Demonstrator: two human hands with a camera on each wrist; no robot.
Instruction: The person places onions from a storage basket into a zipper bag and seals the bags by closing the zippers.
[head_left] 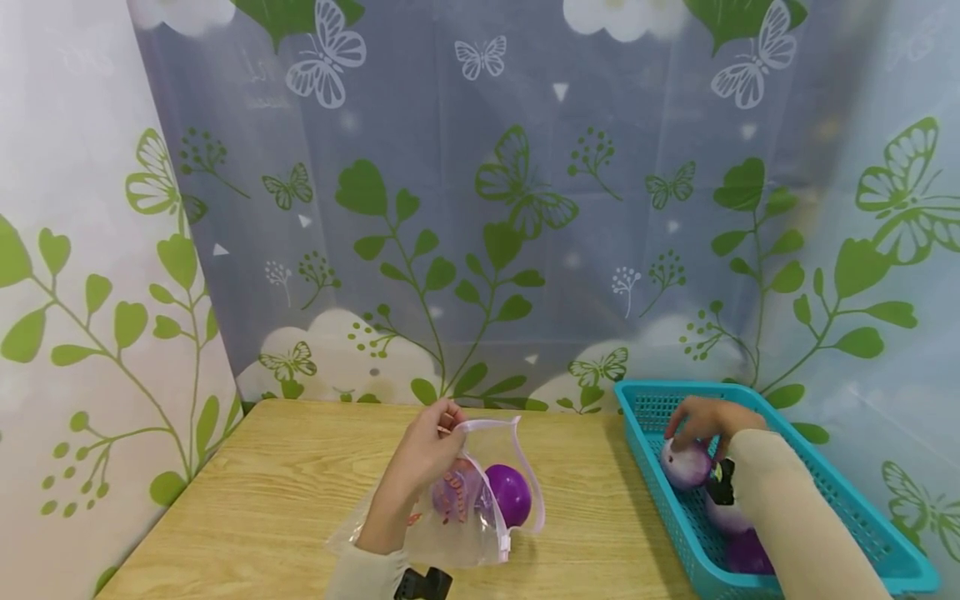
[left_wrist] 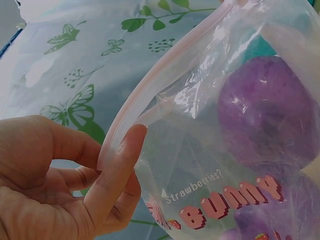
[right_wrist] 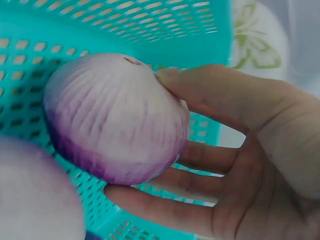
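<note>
My left hand (head_left: pixel 427 450) pinches the pink zip edge of a clear zip bag (head_left: pixel 491 437) at its mouth, thumb and fingertips on the rim in the left wrist view. Inside the bag are a smooth purple ball-like thing (head_left: pixel 510 496) near the opening and more purple shapes (left_wrist: pixel 295 200) behind the printed red letters. Over in the teal basket (head_left: pixel 660 492), my right hand (head_left: pixel 705 421) grips a purple-and-white onion (right_wrist: pixel 117 120), thumb on top and fingers beneath and at the side.
Beside the gripped onion, another purple-and-white onion (right_wrist: pixel 35 195) lies in the basket, with a darker purple round thing (head_left: pixel 747 554) nearer me. The basket stands at the right of the wooden table (head_left: pixel 277 492). Behind it hangs a patterned cloth (head_left: pixel 420 125).
</note>
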